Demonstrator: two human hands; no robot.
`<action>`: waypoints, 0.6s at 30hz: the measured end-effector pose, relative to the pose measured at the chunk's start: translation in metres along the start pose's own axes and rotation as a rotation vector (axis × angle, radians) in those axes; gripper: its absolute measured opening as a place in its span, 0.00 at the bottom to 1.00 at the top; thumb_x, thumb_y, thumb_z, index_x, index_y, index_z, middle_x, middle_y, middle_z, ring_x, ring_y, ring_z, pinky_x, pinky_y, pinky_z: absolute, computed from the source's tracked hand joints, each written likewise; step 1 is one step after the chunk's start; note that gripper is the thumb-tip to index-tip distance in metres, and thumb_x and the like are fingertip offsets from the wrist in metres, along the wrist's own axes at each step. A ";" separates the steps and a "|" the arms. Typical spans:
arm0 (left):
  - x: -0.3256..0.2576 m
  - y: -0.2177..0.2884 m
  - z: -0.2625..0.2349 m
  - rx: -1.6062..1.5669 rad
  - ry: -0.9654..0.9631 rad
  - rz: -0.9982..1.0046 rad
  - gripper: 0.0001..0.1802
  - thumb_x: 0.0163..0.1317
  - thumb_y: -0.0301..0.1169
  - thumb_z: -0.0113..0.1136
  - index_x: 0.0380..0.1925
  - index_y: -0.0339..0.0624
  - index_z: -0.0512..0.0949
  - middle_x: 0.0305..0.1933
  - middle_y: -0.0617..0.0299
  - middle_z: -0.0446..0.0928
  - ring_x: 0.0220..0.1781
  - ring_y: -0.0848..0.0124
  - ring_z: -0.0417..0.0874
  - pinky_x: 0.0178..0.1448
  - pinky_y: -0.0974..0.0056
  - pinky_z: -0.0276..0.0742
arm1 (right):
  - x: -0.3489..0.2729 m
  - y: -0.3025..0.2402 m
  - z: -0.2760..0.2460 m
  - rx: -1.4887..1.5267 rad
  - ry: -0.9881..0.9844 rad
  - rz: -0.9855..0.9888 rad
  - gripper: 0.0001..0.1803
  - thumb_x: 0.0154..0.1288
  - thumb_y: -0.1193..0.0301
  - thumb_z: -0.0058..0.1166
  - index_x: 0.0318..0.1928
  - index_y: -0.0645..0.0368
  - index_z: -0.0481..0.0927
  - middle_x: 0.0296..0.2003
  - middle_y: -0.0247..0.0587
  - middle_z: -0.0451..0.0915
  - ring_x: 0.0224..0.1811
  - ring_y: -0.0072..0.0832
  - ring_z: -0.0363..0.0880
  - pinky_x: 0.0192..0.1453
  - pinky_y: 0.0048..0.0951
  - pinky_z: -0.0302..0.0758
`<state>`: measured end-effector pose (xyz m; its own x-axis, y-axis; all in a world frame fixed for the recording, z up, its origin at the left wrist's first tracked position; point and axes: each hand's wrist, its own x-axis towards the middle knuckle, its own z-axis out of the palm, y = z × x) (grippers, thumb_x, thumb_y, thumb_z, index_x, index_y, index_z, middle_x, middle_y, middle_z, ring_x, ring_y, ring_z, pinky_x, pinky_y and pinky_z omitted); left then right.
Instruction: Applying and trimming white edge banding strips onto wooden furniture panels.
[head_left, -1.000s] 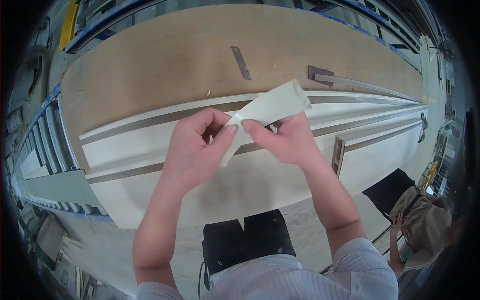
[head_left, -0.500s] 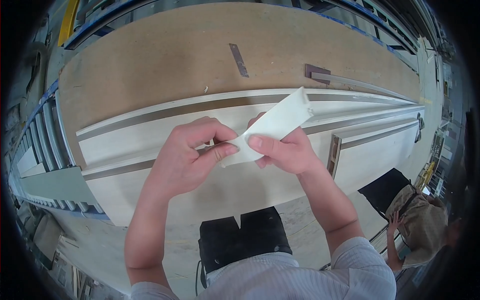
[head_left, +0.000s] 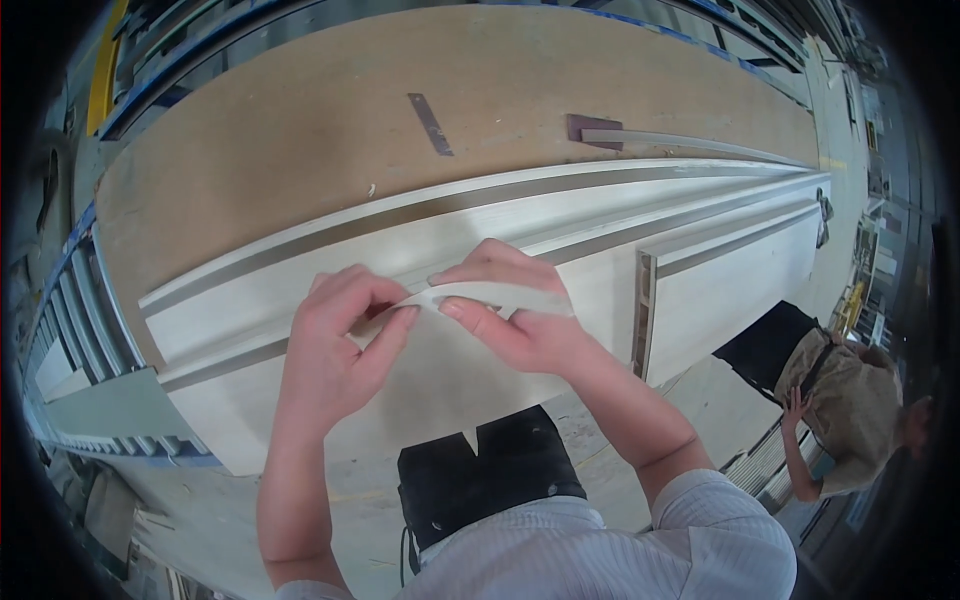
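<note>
Over the white panels, both of my hands hold a bendy white strip (head_left: 522, 297). My left hand (head_left: 345, 340) pinches its left end between thumb and fingers. Close beside it, my right hand (head_left: 535, 340) grips the strip with the thumb in front and the fingers behind. From there the strip curves over the back of my right hand, seen nearly edge-on. Below lie long white panels (head_left: 420, 385) with grey-brown edge bands, side by side on the table. What the strip is made of I cannot tell.
The brown tabletop (head_left: 250, 170) carries a flat dark strip (head_left: 431, 125) and a purplish block (head_left: 594, 131) beneath a long thin strip. A shorter white panel (head_left: 735, 275) lies at right. Metal rollers (head_left: 90, 310) stand left. Another person (head_left: 840, 400) is at lower right.
The white strip has turned from showing its broad face to nearly edge-on, and its free end has swung down over my right hand. Both hands have shifted left and closer together.
</note>
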<state>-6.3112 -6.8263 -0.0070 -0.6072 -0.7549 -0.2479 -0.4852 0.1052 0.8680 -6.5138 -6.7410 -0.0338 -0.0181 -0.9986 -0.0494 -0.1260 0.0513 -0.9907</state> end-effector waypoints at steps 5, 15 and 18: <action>-0.018 -0.004 0.022 -0.029 -0.002 -0.081 0.05 0.58 0.26 0.69 0.31 0.41 0.80 0.26 0.62 0.77 0.31 0.67 0.73 0.43 0.63 0.67 | -0.015 0.002 -0.006 -0.180 0.105 -0.177 0.13 0.61 0.80 0.66 0.48 0.63 0.86 0.36 0.42 0.82 0.33 0.29 0.80 0.36 0.27 0.76; -0.012 -0.014 0.048 0.203 0.411 0.212 0.16 0.46 0.17 0.69 0.36 0.46 0.84 0.44 0.64 0.81 0.46 0.64 0.79 0.51 0.60 0.67 | -0.038 0.004 -0.018 0.081 -0.018 -0.079 0.18 0.52 0.81 0.67 0.47 0.58 0.86 0.53 0.43 0.82 0.53 0.37 0.82 0.56 0.34 0.79; -0.013 -0.015 0.050 0.212 0.416 0.205 0.18 0.46 0.17 0.70 0.37 0.47 0.85 0.48 0.64 0.82 0.50 0.63 0.79 0.55 0.59 0.68 | -0.044 0.005 -0.017 0.026 0.004 -0.066 0.19 0.52 0.81 0.67 0.47 0.57 0.85 0.55 0.44 0.82 0.56 0.38 0.82 0.57 0.34 0.79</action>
<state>-6.3276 -6.7857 -0.0385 -0.4222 -0.8943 0.1480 -0.5252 0.3744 0.7642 -6.5305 -6.6968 -0.0342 -0.0148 -0.9998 0.0168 -0.1016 -0.0152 -0.9947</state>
